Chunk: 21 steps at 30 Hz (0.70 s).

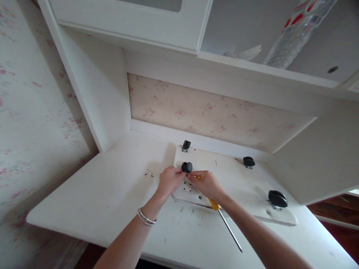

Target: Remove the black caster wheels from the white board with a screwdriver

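Observation:
A black caster wheel (186, 167) stands over the left part of a white board (232, 186) on the desk. My left hand (171, 180) pinches at the caster's lower edge, its fingertips partly hidden. My right hand (206, 183) has its fingertips closed beside the same caster, at something tiny and dark. A screwdriver (215, 204) with a yellow handle lies tucked in my right hand, its metal shaft pointing back toward me. Several small dark holes or screws (187, 186) mark the board just below the caster.
Other casters are on the board: one at the back left (186, 145), one at the back right (248, 161) and one at the front right (277, 198). Tiny dark screws (149, 175) lie on the white desk (112, 198). Overhead, a shelf (252, 71) holds a plastic bottle (297, 37).

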Available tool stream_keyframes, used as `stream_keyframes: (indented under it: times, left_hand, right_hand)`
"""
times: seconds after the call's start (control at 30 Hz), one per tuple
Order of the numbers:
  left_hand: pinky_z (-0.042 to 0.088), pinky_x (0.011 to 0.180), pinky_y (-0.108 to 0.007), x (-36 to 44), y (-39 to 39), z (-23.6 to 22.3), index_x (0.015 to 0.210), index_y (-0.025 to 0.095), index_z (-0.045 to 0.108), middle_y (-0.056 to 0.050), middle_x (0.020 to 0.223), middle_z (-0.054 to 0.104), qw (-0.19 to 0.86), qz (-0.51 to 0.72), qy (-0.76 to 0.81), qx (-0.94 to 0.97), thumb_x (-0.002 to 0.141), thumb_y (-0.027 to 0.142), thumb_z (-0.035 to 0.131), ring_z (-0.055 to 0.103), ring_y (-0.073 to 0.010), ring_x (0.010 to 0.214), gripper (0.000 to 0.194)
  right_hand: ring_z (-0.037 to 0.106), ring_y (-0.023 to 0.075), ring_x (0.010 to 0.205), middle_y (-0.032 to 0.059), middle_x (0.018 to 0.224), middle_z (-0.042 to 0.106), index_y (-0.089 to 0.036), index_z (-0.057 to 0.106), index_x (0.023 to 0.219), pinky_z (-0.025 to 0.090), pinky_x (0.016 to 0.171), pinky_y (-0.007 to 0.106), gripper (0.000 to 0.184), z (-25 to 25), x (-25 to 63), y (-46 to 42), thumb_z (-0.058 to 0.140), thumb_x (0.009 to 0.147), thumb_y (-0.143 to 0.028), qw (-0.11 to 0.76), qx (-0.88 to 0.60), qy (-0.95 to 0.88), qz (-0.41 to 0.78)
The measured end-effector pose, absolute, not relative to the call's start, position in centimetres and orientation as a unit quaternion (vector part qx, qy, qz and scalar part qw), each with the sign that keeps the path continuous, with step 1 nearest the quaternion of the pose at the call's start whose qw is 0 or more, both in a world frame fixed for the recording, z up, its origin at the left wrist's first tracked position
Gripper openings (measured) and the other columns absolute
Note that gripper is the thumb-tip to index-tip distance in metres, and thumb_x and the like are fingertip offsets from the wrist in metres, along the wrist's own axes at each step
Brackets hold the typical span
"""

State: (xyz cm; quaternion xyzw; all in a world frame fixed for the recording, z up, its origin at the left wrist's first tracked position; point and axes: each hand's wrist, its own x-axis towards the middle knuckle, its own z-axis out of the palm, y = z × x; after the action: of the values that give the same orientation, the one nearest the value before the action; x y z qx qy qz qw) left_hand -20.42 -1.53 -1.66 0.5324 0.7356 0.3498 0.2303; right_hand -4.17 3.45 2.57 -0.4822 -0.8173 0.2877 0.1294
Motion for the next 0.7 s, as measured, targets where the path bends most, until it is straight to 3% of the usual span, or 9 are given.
stream_keyframes:
  times: [0.2,0.43,0.7]
  left_hand:
    - [0.041,0.070,-0.026,-20.1,-2.1,-1.2,0.085,0.026,0.081,-0.004,0.082,0.071,0.219,0.337,0.741,0.538,0.087,0.041,0.054,0.065,-0.0202,0.084,0.031]
    - [0.039,0.070,-0.027,-20.0,-2.2,-1.2,0.083,0.026,0.080,-0.004,0.082,0.071,0.203,0.322,0.748,0.544,0.090,0.042,0.051,0.065,-0.0200,0.084,0.033]
    - [0.039,0.076,-0.032,-19.2,-3.0,-0.4,0.080,0.028,0.080,-0.005,0.087,0.072,0.167,0.304,0.762,0.546,0.083,0.048,0.061,0.065,-0.0222,0.087,0.027]
  right_hand:
    - [0.048,0.0115,0.050,-0.0004,0.057,0.060,-0.022,0.081,0.085,0.034,0.049,0.024,0.031,1.6,-4.9,3.0,0.058,0.082,-0.043,0.177,-0.504,-0.795,0.287]
    - [0.062,0.0175,0.067,0.0030,0.076,0.072,-0.027,0.079,0.094,0.043,0.063,0.027,0.033,1.5,-4.9,1.9,0.050,0.088,-0.043,0.209,-0.499,-0.797,0.269]
    - [0.064,0.0182,0.073,0.0022,0.084,0.075,-0.025,0.076,0.098,0.045,0.068,0.027,0.034,4.8,-3.3,1.0,0.051,0.090,-0.047,0.268,-0.485,-0.791,0.257]
